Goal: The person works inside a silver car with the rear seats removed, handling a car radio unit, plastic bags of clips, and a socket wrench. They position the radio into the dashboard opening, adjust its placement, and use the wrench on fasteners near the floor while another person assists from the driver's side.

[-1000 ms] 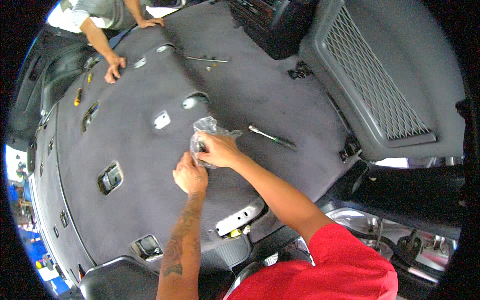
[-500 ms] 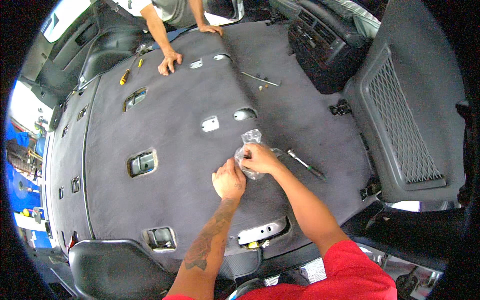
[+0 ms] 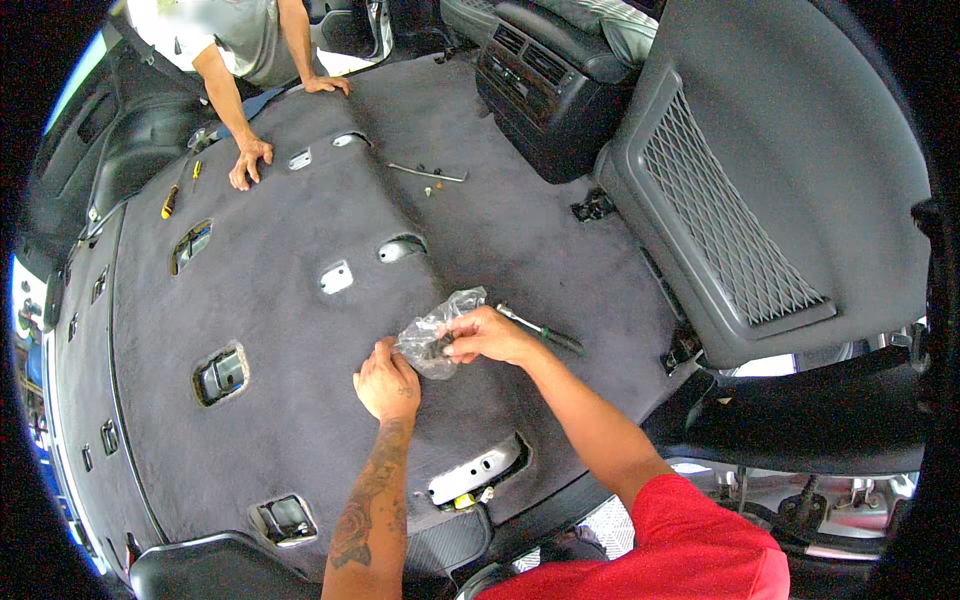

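On the grey carpeted floor (image 3: 300, 430) of a vehicle, my left hand (image 3: 385, 383) has its fingers curled at the left edge of a crinkled clear plastic bag (image 3: 425, 345), gripping it. My right hand (image 3: 480, 335) pinches at small dark contents in the bag, which are too small to name. A ratchet (image 3: 540, 329) with a green-and-black handle lies just right of the bag. Metal brackets (image 3: 335, 277) show through cut-outs in the carpet.
A co-worker's hands (image 3: 250, 162) rest on the carpet at upper left, near two yellow-handled screwdrivers (image 3: 170, 202). A bent metal tool (image 3: 428, 172) lies beside small loose parts. A centre console (image 3: 530, 95) and netted seat back (image 3: 770, 180) border the right side.
My right hand has shifted slightly within the bag, drawing a little away from my left hand, and more of the bag's dark contents shows. The view has also shifted.
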A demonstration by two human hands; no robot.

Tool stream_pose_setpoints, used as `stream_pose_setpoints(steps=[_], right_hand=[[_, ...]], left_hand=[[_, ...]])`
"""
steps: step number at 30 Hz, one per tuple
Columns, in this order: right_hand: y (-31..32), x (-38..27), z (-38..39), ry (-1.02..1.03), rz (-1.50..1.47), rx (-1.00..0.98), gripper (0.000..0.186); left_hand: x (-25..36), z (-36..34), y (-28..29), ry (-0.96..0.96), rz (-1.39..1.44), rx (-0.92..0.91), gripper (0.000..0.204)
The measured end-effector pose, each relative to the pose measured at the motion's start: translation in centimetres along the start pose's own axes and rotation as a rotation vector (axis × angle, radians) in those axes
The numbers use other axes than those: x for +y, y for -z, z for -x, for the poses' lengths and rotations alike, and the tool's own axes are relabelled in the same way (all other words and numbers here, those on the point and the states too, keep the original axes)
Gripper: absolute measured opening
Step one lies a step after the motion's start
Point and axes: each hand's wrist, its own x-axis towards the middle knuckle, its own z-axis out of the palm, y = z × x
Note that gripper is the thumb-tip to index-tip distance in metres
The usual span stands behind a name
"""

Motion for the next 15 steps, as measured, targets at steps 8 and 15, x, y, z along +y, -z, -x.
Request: stream_pose_setpoints(steps=[8,15], right_hand=[[2.7,-7.2,4.2,0.154,-0.044,0.004,0.028],[-8.7,-5.4,-8.7,0.58,0.691,0.031,0.027]], left_hand=[[-0.1,0.0,-0.1,0.036,-0.006,-0.018,0.02],[-1.4,0.3,-1.1,-0.054,-0.147,-0.044,0.026]])
